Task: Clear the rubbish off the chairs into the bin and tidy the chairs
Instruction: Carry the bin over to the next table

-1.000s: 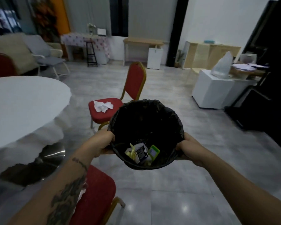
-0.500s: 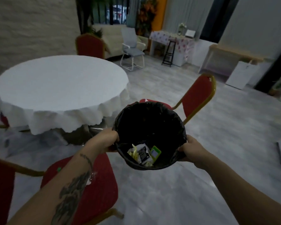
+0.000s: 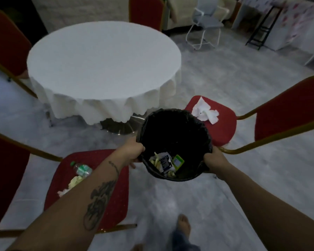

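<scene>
I hold a black-lined bin (image 3: 174, 127) in front of me, above the floor. My left hand (image 3: 134, 150) grips its left rim and my right hand (image 3: 213, 160) grips its right rim. Wrappers and scraps (image 3: 166, 163) lie at its bottom. A red chair (image 3: 223, 127) just right of the bin carries crumpled white tissues (image 3: 204, 112) on its seat. Under my left forearm stands another red chair (image 3: 114, 196) with a small plastic bottle (image 3: 81, 168) and crumpled paper (image 3: 74, 182) on the seat.
A round table (image 3: 103, 58) with a white cloth stands ahead. More red chairs stand at the far left (image 3: 6, 42) and behind the table (image 3: 146, 12). A grey office chair (image 3: 207, 22) and a black stool (image 3: 261, 31) are further back. My bare foot (image 3: 184, 224) is below.
My view has swung left and tilted down, bringing the table and both littered chairs into sight. Both hands keep the same hold on the bin.
</scene>
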Available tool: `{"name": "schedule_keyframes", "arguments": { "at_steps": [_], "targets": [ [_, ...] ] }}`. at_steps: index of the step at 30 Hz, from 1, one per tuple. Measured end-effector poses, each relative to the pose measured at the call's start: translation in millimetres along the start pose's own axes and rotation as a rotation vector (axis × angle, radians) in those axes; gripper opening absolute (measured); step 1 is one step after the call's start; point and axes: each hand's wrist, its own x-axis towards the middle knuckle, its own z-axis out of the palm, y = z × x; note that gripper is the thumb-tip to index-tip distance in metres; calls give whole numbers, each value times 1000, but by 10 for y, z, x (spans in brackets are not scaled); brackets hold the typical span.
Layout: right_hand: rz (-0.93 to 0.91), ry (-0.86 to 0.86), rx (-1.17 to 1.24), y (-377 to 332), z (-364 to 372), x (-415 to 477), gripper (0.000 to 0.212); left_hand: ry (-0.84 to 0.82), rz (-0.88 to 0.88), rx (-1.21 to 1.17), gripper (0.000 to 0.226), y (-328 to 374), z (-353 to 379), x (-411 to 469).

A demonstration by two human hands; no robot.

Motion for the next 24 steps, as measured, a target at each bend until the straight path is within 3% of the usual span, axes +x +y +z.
{"name": "schedule_keyframes", "arguments": {
  "at_steps": [8,16,19,24],
  "targets": [
    [91,-121,-15,685,349,1649,46,152,-209,-102,28,-497,638,1215],
    [119,-153,-104,1860,1299,3329,45,274,-232,-164,31,-2238,1009,2866],
    [142,-171,-89,2134,1570,3746,58,315,-258,-199,25,-2668,1194,3221],
    [224,-253,-47,2351,1884,4246,66,277,-287,-251,53,-3064,1349,3664]
  ]
}}
